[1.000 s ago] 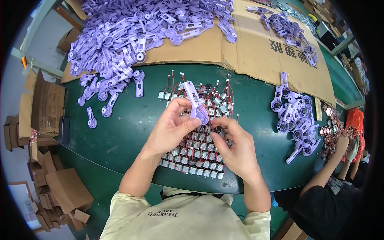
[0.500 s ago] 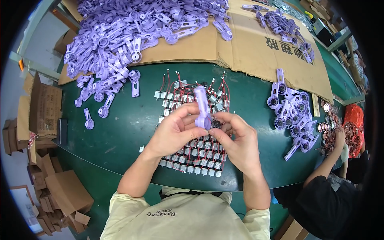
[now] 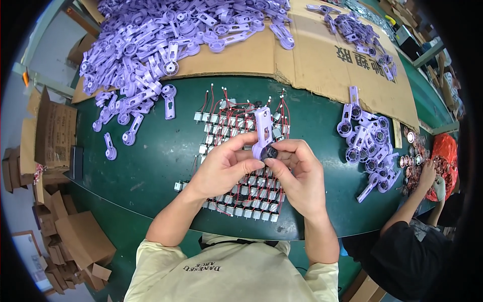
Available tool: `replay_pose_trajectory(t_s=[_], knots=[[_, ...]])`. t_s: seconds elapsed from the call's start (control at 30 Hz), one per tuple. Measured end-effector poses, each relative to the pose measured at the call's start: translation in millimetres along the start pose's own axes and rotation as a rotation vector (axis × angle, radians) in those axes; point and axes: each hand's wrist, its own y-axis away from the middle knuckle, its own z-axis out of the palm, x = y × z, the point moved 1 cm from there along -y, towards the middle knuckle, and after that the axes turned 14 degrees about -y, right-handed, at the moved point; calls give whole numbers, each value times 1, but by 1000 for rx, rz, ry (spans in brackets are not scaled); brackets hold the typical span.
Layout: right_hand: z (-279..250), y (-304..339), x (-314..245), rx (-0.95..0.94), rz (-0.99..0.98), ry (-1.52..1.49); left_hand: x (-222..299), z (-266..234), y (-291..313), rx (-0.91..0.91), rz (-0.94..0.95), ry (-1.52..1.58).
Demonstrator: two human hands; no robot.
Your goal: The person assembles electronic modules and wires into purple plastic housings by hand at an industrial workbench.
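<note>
The left hand (image 3: 221,168) grips a purple arm (image 3: 260,132) by its round end. The right hand (image 3: 299,176) pinches a small black part (image 3: 272,152) right up against that round end. Both hands are holding on. The purple arm is up in the air, over the middle of the counter (image 3: 146,166), with its long end pointing away from the person.

This one looks partly done. The black part is at the round end, but fingers cover some of it, so I can't tell if it is all the way in.

On the right of the counter is a small heap (image 3: 372,143) of purple arms. Many of those have dark middles in their round ends, so they look further along. Past them, on the cardboard (image 3: 307,30), is another little heap (image 3: 352,32). A few there look dark in the middle too, but they are too small to be sure.

Lots look left. The big pile (image 3: 151,55) at the back left is full of purple arms, and the ones I can see well have no dark middle. Under the hands there are many silver motors (image 3: 245,191) in rows, with red wires (image 3: 286,113), loose on the counter.
</note>
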Motion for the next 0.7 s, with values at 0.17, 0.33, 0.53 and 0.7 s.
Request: replay_pose_trajectory(t_s=[0.17, 0.33, 0.53, 0.7], knots=[[-2, 1, -8, -3, 91, 3, -3, -4, 1, 8, 5, -6], [-7, 0, -18, -50, 176, 77, 1, -9, -6, 294, 73, -94], [-13, 0, -19, -82, 149, 101, 1, -11, -4, 150, -25, 17], [-6, -1, -25, -234, 6, 326, 4, -6, -4, 161, -67, 106]])
